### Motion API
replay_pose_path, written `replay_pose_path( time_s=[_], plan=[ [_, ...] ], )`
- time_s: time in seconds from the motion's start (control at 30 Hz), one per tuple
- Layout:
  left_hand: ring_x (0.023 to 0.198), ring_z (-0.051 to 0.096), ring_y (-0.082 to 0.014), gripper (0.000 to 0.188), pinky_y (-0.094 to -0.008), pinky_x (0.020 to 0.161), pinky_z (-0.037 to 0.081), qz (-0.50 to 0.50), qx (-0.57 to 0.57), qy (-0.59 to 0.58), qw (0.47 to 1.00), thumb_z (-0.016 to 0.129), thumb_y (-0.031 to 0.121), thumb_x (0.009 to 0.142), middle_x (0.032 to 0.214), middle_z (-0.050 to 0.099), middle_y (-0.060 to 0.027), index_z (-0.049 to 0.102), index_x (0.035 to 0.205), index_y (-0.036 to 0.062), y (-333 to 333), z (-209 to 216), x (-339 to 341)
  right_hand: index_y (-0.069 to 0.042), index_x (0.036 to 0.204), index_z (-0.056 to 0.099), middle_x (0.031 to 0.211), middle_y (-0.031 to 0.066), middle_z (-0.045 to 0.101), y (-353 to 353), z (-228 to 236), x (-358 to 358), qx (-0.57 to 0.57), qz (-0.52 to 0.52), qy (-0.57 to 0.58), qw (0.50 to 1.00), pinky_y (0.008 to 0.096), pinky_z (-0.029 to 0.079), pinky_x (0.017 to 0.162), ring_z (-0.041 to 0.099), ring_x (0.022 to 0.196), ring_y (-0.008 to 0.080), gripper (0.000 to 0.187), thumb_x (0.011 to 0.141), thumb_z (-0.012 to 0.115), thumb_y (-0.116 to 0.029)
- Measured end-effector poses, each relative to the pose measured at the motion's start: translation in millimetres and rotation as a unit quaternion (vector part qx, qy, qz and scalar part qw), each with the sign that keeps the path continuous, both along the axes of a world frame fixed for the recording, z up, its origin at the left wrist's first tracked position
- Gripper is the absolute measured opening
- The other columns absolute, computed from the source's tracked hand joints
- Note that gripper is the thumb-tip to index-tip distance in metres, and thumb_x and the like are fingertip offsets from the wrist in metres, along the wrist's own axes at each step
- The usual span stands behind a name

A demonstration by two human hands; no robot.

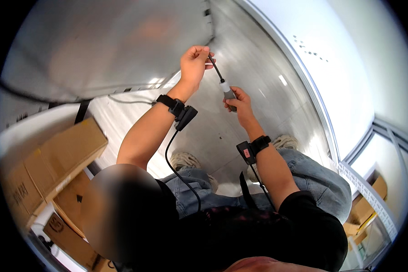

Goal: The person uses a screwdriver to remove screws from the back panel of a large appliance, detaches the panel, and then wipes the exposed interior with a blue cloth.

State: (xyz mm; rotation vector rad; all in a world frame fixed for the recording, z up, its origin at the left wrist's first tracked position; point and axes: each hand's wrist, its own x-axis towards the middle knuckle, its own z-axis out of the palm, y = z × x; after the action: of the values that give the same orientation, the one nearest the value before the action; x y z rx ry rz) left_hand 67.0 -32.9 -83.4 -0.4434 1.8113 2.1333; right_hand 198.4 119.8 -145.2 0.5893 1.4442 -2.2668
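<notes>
A screwdriver with a grey and white handle and a thin dark shaft is held slantwise above the floor. My right hand wraps round its handle. At the far end of the shaft, my left hand pinches with thumb and forefinger, the other fingers loosely curled. The very tip is hidden by those fingers. Each wrist wears a black strap with a small black device, the left device and the right device, and a cable runs from each.
A large shiny grey panel stands at the left. Cardboard boxes are stacked at the lower left. On the right runs a white panel with a metal edge, and a shelf frame with more cardboard. Grey tiled floor lies below.
</notes>
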Motion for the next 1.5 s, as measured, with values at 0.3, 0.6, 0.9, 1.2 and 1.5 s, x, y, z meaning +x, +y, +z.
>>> replay_pose_path(
  time_s=[0.3, 0.6, 0.9, 1.2, 1.5],
  plan=[
    [0.065, 0.055, -0.0081, 0.012, -0.0245, 0.061, 0.047, -0.042, -0.092, 0.115, 0.988, 0.067, 0.013, 0.086, 0.073, 0.061, 0.0008, 0.069, 0.088, 0.0009, 182.9, -35.8, -65.4, 0.0, 0.115, 0.055, 0.081, 0.0071, 0.062, 104.5, -16.8, -18.1, 0.016, -0.25, 0.013, 0.968, 0.0267, 0.044, 0.052, 0.058, 0.064, 0.0138, 0.038, 0.077, 0.055, -0.003],
    [0.07, 0.061, -0.0208, 0.012, -0.0323, 0.067, 0.049, -0.127, -0.258, 0.254, 0.923, 0.07, 0.01, 0.079, 0.08, 0.066, -0.009, 0.073, 0.089, 0.0041, 255.6, -67.1, -76.4, -0.001, 0.113, 0.056, 0.079, 0.0078, 0.062, 130.2, -24.4, -21.0, 0.017, -0.348, -0.002, 0.937, 0.0278, 0.044, 0.052, 0.058, 0.063, 0.0144, 0.036, 0.077, 0.055, -0.003],
    [0.073, 0.06, -0.0212, 0.016, -0.0314, 0.068, 0.048, -0.118, -0.236, 0.305, 0.915, 0.07, 0.007, 0.076, 0.084, 0.064, -0.0087, 0.073, 0.092, 0.0055, 256.2, -76.2, -76.0, -0.001, 0.111, 0.056, 0.081, 0.0098, 0.062, 128.6, -27.1, -21.4, 0.028, -0.346, -0.01, 0.938, 0.0298, 0.046, 0.054, 0.057, 0.064, 0.0161, 0.035, 0.077, 0.052, -0.004],
    [0.072, 0.062, -0.0152, 0.019, -0.0274, 0.066, 0.051, -0.084, -0.022, 0.0, 0.996, 0.053, 0.016, 0.096, 0.089, 0.067, -0.0065, 0.065, 0.101, 0.0018, 144.3, -70.8, -47.1, 0.0, 0.111, 0.055, 0.078, 0.0064, 0.06, 79.2, -29.4, -26.6, 0.024, -0.244, -0.005, 0.97, 0.0261, 0.042, 0.05, 0.057, 0.063, 0.0128, 0.035, 0.077, 0.056, -0.004],
    [0.087, 0.066, -0.0237, 0.034, -0.0345, 0.077, 0.055, 0.135, 0.12, -0.171, 0.968, 0.032, 0.018, 0.102, 0.111, 0.063, -0.0146, 0.051, 0.122, 0.0002, -47.6, -78.3, 39.0, 0.0, 0.113, 0.052, 0.084, 0.0075, 0.061, -56.3, -26.2, 8.5, 0.079, 0.096, -0.098, 0.987, 0.0278, 0.043, 0.051, 0.059, 0.065, 0.0144, 0.035, 0.079, 0.059, -0.007]
  ],
)
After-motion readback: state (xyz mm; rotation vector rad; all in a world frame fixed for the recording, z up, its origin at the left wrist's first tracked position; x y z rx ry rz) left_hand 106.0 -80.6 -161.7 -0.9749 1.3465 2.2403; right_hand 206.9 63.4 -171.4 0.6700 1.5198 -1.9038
